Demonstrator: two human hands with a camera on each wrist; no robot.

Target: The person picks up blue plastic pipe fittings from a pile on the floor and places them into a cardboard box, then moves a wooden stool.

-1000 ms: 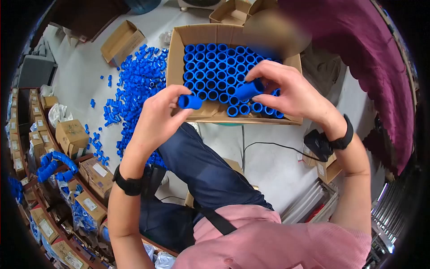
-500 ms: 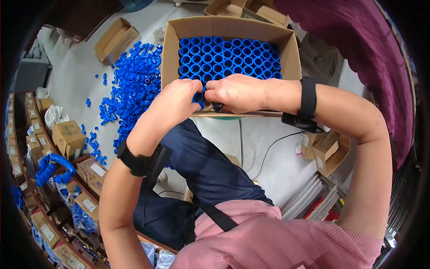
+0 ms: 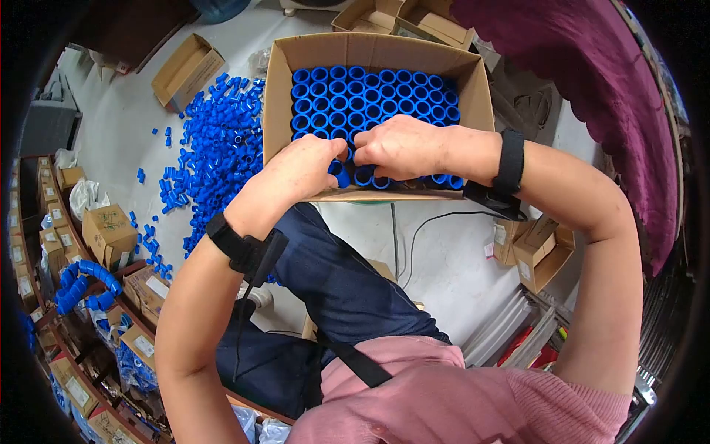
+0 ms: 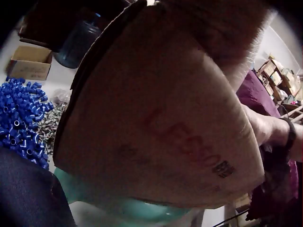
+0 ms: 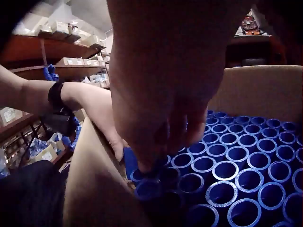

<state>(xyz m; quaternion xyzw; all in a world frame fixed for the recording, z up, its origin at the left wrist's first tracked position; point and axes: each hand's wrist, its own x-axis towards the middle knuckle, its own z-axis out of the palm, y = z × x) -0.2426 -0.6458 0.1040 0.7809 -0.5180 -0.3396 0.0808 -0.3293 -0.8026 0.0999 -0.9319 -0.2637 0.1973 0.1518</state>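
Note:
A cardboard box (image 3: 377, 49) holds rows of upright blue pipe couplings (image 3: 355, 87). My left hand (image 3: 296, 169) reaches over the front wall and pinches a blue coupling (image 3: 340, 176), which leans at the front row. Beside it, my right hand (image 3: 405, 148) has its fingers curled down at another coupling (image 5: 137, 175) in the near rows; its palm hides part of the pack. In the right wrist view, the left thumb lies along the blue fitting just inside the box edge. The left wrist view is mostly filled by the box's outer wall (image 4: 156, 127).
A large heap of blue fittings (image 3: 214, 140) covers the floor left of the box. An open carton (image 3: 188, 72) lies behind the heap. Shelves with small boxes (image 3: 111, 233) line the left side, and a maroon cloth (image 3: 577, 96) hangs at the right.
Both hands have brought their couplings from above the box down to its front rows, closer together. In the last half second the left coupling has come more into sight.

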